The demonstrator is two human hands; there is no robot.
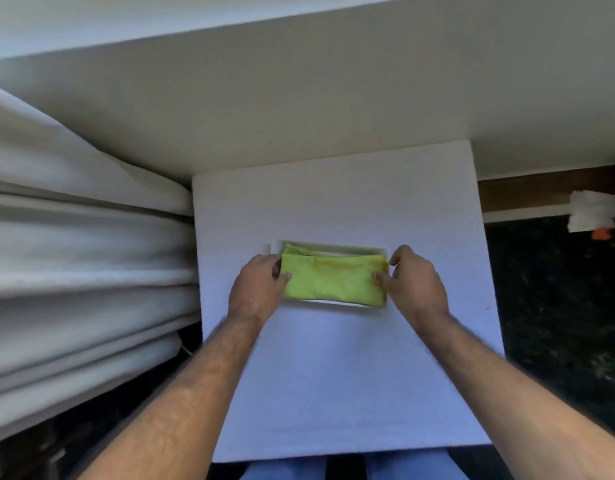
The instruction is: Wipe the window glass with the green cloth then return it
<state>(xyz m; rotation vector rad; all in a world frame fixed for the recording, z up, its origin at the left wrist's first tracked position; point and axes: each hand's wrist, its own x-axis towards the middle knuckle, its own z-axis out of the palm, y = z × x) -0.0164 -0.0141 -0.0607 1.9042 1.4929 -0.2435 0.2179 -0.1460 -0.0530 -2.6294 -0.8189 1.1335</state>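
Item: green cloth (332,280), folded into a flat oblong, lying in a shallow white tray (334,247) whose rim shows along the far side and as a thin strip along the near side. The tray sits on a white table (334,375), roughly at its middle.

Left hand (256,289): at the cloth's left end, fingers (284,277) curled in and touching the edge. We read this as a light pinch, not a full fist, though part of the contact is hidden behind the hand itself.

Right hand (415,284): at the cloth's right end, thumb and fingers nipping the corner, the rest of the hand loosely open.

Surroundings: pale curtain folds (84,254) to the left; a white sill or ledge (299,116) above the table; a dark floor (559,306) to the right; a small white object with an orange part (593,216) at the far right edge, too blurred to name. No window glass is in view.

Progress: we cannot tell from this view alone whether the cloth is being lifted out or laid back. The neat fold and both hands at its ends suit either. If it is the start, wiping and return remain; if the end, only letting go remains.
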